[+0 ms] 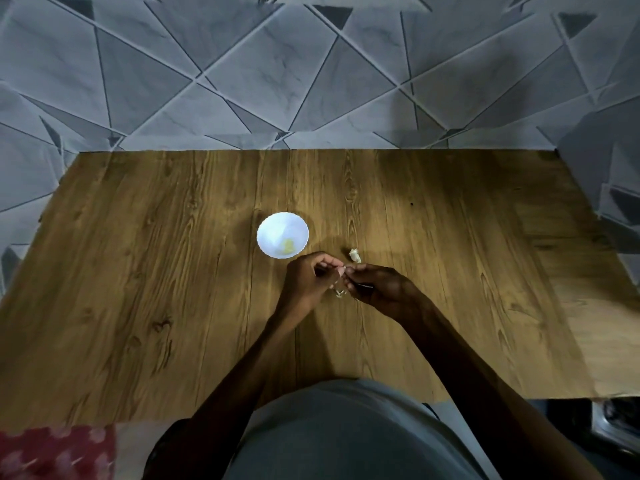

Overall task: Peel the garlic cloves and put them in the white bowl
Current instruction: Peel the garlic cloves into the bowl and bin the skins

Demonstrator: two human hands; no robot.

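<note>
White bowl [277, 226] near left hand [304, 284] with garlic clove [341, 271]

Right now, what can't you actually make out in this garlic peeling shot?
- Head view: the garlic clove between the left hand and right hand is mostly covered by fingertips; how far peeled, unclear.
- Yellowish bits in the white bowl: too small and blurred to count.
- Metallic object, bottom right: cut off by the frame edge.

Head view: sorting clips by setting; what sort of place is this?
Likely a home kitchen: wood-grain table against grey tiles, white bowl, garlic clove pinched between left hand and right hand.
</note>
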